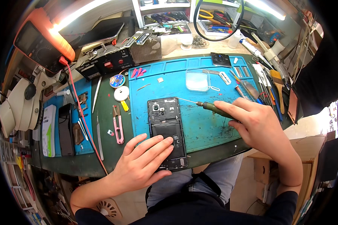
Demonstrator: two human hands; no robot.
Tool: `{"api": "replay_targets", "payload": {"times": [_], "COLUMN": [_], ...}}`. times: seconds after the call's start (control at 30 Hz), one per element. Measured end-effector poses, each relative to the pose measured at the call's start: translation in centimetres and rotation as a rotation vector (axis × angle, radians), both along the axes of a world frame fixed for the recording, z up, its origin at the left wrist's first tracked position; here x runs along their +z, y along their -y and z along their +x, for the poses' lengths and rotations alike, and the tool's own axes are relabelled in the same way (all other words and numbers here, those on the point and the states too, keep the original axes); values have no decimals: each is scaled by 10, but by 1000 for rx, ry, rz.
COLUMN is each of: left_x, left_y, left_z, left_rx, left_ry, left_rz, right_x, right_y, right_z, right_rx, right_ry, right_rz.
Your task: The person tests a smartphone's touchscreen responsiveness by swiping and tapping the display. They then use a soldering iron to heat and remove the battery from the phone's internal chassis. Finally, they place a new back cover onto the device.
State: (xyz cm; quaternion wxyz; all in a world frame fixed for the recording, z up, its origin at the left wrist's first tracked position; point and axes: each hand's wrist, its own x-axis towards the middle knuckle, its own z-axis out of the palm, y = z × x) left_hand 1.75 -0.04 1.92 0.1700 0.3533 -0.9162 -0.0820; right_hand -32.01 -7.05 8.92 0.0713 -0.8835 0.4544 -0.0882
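A smartphone (164, 123) with its back cover off lies on the blue work mat (206, 127), its camera module and inner parts showing. My left hand (148, 155) rests flat over the phone's lower half, fingers stretched out and holding nothing. In my right hand (251, 120) is a screwdriver (210, 107) with a dark green handle, gripped between thumb and fingers. Its thin shaft points left, and the tip is at the phone's top right corner. Whether the tip touches a screw is too small to tell.
Pink-handled snips (117, 125), tweezers (99, 137) and tape spools (121, 93) lie left of the mat. A clear plastic box (198, 80) stands beyond the phone. An orange multimeter (41, 39) is at the far left, and brushes (278, 84) and tools lie right.
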Motion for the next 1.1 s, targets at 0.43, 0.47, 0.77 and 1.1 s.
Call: {"api": "replay_targets", "payload": {"times": [0.43,0.47,0.77,1.1], "left_x": [-4,-5,-7,-11], "left_y": [0,-1,-2,-5], "left_z": [1,1,2,2], "left_rx": [-5,-3,5,19], "left_ry": [-5,-1,-20,-64], "left_rz": [-43,-45,-50,-51], "right_x": [-6,-7,0,25], "right_y": [28,29,33,18], "right_z": [31,34,44,52], "right_rx": [174,187,223,209], "right_ry": [-11,-6,-51,-168], "right_rz": [-29,-36,-77,-63]}}
